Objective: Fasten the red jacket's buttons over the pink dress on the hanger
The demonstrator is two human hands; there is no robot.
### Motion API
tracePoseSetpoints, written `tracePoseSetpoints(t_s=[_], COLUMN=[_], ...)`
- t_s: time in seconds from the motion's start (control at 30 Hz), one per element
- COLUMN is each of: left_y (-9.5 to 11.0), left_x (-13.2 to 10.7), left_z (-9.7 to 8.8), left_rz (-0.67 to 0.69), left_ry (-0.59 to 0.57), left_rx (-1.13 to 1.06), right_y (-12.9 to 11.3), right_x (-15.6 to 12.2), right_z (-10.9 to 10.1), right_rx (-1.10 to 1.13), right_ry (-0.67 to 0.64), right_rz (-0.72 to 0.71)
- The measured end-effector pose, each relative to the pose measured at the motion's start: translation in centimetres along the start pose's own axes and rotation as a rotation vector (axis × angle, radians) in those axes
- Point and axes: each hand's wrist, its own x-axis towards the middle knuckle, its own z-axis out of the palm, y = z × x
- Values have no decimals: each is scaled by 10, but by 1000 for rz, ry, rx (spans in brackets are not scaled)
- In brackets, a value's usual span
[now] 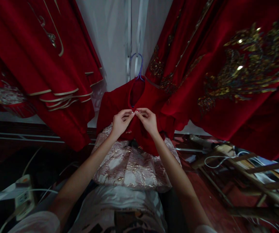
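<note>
A red stand-collar jacket [136, 129] hangs from a purple hanger [141, 69] in front of the person, between longer red garments. The left hand [123, 122] and right hand [148, 121] each have a pinching grip on its front just below the neck opening, fingertips close together. Pale brocade fabric [129, 168] lies beneath, over the lap.

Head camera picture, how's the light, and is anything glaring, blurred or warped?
In the head view, light is dim, very dark at lower left; in the head view, small glints shine on the gold sequins; in the head view, the power strip looks soft, the left hand and right hand clearer; in the head view, the hanging clothes splay outward, likely wide-lens distortion.
</note>
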Motion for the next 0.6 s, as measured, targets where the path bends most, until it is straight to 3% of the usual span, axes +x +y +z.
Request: tracePoseSetpoints(t_s=[0.37, 0.6], left_y=[5, 6], left_x=[0, 1], left_z=[0, -2], left_rz=[38, 10], left_ry=[11, -47], left_rx=[33, 15], right_y=[-3, -7], right_x=[-4, -5], right_z=[-2, -4], right_rx=[0, -40], right_ry=[7, -17], right_rz=[-17, -15])
